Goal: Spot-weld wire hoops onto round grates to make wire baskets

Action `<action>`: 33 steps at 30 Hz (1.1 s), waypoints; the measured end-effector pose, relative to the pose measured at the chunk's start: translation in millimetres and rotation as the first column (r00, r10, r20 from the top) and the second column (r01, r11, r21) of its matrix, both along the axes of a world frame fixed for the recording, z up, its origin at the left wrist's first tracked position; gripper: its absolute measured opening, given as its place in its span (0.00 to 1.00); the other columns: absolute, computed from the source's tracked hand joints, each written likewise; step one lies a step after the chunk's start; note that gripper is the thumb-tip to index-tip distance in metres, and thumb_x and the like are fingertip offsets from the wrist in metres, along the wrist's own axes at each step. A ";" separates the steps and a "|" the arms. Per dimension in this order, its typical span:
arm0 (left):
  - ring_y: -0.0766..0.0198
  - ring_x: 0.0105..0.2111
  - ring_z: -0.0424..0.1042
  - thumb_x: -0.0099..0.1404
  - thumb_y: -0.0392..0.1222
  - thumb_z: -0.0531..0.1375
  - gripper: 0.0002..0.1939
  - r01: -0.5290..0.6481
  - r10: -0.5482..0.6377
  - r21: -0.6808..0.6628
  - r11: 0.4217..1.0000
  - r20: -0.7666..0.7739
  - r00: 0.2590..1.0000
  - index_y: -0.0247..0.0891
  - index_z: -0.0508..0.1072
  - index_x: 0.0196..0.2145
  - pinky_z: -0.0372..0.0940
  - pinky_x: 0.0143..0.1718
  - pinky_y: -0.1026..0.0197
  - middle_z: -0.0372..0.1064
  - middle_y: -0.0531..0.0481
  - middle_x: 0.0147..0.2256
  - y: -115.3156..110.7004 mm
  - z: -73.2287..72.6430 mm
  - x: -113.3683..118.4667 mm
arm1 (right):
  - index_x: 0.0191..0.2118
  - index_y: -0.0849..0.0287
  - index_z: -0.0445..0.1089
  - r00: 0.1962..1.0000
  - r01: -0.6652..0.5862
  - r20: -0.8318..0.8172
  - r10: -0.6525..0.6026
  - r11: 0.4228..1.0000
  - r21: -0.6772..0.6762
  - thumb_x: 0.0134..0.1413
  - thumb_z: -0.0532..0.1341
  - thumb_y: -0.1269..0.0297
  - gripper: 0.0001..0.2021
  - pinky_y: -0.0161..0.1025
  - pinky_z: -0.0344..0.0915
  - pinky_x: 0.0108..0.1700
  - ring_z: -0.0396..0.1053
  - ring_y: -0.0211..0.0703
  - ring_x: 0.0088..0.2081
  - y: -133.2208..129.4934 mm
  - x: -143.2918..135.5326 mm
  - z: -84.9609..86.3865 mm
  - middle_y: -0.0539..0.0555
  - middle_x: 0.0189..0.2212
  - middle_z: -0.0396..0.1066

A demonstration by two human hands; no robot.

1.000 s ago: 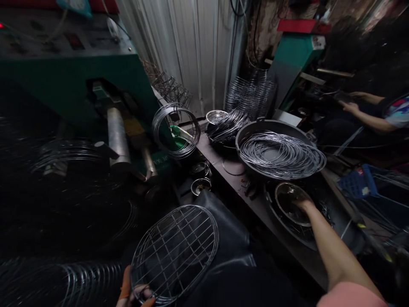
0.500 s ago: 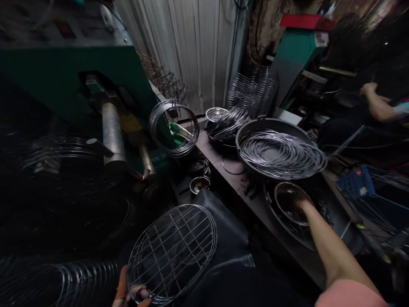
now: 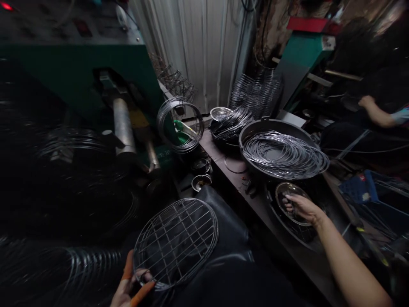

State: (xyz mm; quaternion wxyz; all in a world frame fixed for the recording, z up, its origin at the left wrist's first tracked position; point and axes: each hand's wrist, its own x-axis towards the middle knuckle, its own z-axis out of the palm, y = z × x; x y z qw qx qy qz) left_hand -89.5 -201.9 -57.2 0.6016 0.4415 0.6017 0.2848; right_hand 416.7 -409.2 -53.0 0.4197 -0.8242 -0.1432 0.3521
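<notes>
A round wire grid (image 3: 179,243) with crossed bars and a ring rim rests over my dark apron, tilted toward me. My left hand (image 3: 136,277), with orange covers on its fingers, is closed on the grid's lower left rim. My right hand (image 3: 302,207) is over a shallow metal bowl (image 3: 281,187), with its fingers curled together. Whatever small thing those fingers may pinch is too dark to make out. The bowl sits in a large dark pan (image 3: 271,202) on the bench.
A wide pan (image 3: 244,128) of wire rings (image 3: 277,153) stands behind the bowl. Left is a green machine (image 3: 76,64) with a metal cylinder (image 3: 124,123) and a hanging wire coil (image 3: 159,128). A blue crate (image 3: 354,187) and another person's arm (image 3: 378,113) are at right.
My right hand has risen out of the bowl, its fingers now showing curled. My left hand still holds the grid, slightly higher in view. The camera view has shifted a little.
</notes>
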 end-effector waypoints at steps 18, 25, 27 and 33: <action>0.65 0.33 0.67 0.44 0.42 0.70 0.52 0.095 -0.104 0.066 0.993 0.145 0.984 0.50 0.46 0.61 0.63 0.38 0.64 0.67 0.56 0.31 7.9 -25.7 -19.2 | 0.36 0.56 0.66 0.746 0.115 -0.571 0.344 0.777 0.619 0.37 0.68 0.59 0.17 0.40 0.62 0.38 0.65 0.38 0.29 199.9 -154.8 -54.9 0.47 0.26 0.66; 0.62 0.38 0.68 0.45 0.44 0.70 0.54 0.197 -0.198 0.026 0.980 0.169 0.965 0.52 0.42 0.62 0.62 0.41 0.62 0.68 0.52 0.38 14.4 -20.6 -17.9 | 0.51 0.55 0.61 0.902 -0.320 -0.038 0.430 0.724 0.611 0.50 0.60 0.54 0.22 0.44 0.55 0.52 0.66 0.42 0.40 194.4 -153.5 -80.3 0.50 0.33 0.70; 0.58 0.42 0.68 0.45 0.46 0.70 0.54 0.245 -0.244 0.017 0.969 0.177 0.953 0.52 0.41 0.62 0.63 0.42 0.59 0.67 0.47 0.45 20.0 -15.4 -28.7 | 0.46 0.55 0.65 0.895 -0.380 0.025 0.445 0.733 0.564 0.49 0.60 0.52 0.19 0.45 0.56 0.52 0.66 0.44 0.40 194.6 -158.8 -86.6 0.51 0.33 0.70; 0.55 0.49 0.65 0.52 0.49 0.65 0.46 0.220 -0.225 0.132 0.967 0.030 0.974 0.47 0.44 0.62 0.61 0.48 0.56 0.64 0.43 0.50 68.8 32.3 -44.2 | 0.35 0.55 0.68 0.889 0.021 -0.365 0.277 0.771 0.637 0.39 0.66 0.53 0.16 0.40 0.64 0.39 0.65 0.39 0.29 206.5 -161.9 -85.2 0.47 0.25 0.67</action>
